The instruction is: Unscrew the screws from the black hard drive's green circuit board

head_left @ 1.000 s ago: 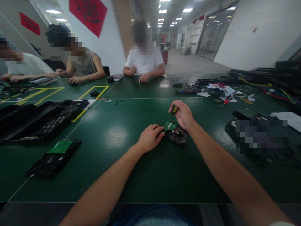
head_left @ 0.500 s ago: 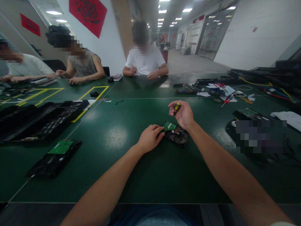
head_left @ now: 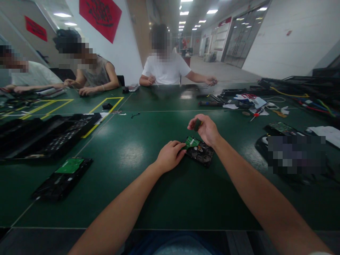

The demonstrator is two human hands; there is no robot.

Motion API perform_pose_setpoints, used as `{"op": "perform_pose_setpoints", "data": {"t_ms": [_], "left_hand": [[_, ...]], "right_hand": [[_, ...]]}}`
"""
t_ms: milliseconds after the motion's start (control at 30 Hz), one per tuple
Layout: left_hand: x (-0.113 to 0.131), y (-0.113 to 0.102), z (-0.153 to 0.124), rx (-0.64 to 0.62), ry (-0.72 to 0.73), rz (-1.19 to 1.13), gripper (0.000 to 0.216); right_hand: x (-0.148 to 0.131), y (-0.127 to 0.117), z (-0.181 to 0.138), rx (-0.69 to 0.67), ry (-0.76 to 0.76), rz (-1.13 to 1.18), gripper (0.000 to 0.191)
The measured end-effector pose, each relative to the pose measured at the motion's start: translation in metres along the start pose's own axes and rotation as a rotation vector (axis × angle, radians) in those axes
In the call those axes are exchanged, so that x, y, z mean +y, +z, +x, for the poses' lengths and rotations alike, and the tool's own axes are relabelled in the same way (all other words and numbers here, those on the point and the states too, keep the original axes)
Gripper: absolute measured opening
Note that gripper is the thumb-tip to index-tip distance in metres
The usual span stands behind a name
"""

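Observation:
A black hard drive (head_left: 199, 154) with a green circuit board (head_left: 191, 142) lies on the green table in front of me. My left hand (head_left: 171, 156) grips its left edge, thumb and fingers at the corner by the board. Above the drive's far side, my right hand (head_left: 205, 129) curls around a screwdriver (head_left: 198, 124) with a dark and yellow handle. The screwdriver's shaft and tip are hidden, so contact with the drive cannot be made out.
Another black drive unit with a green board (head_left: 63, 177) lies at the left, near a long black casing (head_left: 50, 138). At the right are dark electronic parts (head_left: 283, 129), a red screwdriver (head_left: 255, 115) and cables (head_left: 305, 95). Several people sit across the table.
My right hand has turned slightly, showing less yellow on the screwdriver handle. My left hand and the hard drive stay put. The person opposite has stretched an arm toward the right.

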State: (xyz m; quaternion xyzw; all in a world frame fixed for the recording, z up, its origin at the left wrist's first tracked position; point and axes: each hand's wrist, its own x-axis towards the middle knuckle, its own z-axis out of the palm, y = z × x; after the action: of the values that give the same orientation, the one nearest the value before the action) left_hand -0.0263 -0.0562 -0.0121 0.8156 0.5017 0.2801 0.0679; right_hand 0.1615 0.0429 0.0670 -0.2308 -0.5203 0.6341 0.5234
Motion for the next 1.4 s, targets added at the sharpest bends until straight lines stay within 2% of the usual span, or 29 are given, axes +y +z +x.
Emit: {"op": "perform_pose_setpoints", "data": {"t_ms": [133, 267, 567, 833, 1000, 1133, 1400], "left_hand": [[0.0001, 0.0, 0.0002, -0.002, 0.004, 0.007, 0.035], [0.0003, -0.0003, 0.0003, -0.001, 0.005, 0.006, 0.036], [0.0009, -0.0003, -0.0001, -0.005, -0.005, 0.009, 0.037], [-0.0001, -0.0008, -0.0008, 0.0, -0.001, 0.003, 0.036], [-0.0007, -0.0002, -0.0008, -0.002, -0.003, 0.008, 0.036], [-0.0018, 0.0013, -0.0005, -0.002, 0.0, 0.005, 0.036], [-0.001, 0.0004, -0.0004, 0.007, 0.007, 0.005, 0.036]], "right_hand": [[-0.0016, 0.002, -0.0008, -0.067, 0.008, -0.047, 0.028], [0.0001, 0.0002, 0.0004, -0.08, -0.014, -0.02, 0.037], [0.0044, -0.0028, 0.004, 0.053, -0.029, 0.01, 0.025], [0.0008, -0.0023, 0.0021, -0.015, -0.024, 0.026, 0.02], [0.0004, -0.0019, 0.0027, -0.033, -0.03, 0.023, 0.031], [0.0002, -0.0043, 0.0037, -0.014, -0.021, 0.013, 0.035], [0.0046, -0.006, 0.0048, 0.081, -0.057, -0.066, 0.027]]}}
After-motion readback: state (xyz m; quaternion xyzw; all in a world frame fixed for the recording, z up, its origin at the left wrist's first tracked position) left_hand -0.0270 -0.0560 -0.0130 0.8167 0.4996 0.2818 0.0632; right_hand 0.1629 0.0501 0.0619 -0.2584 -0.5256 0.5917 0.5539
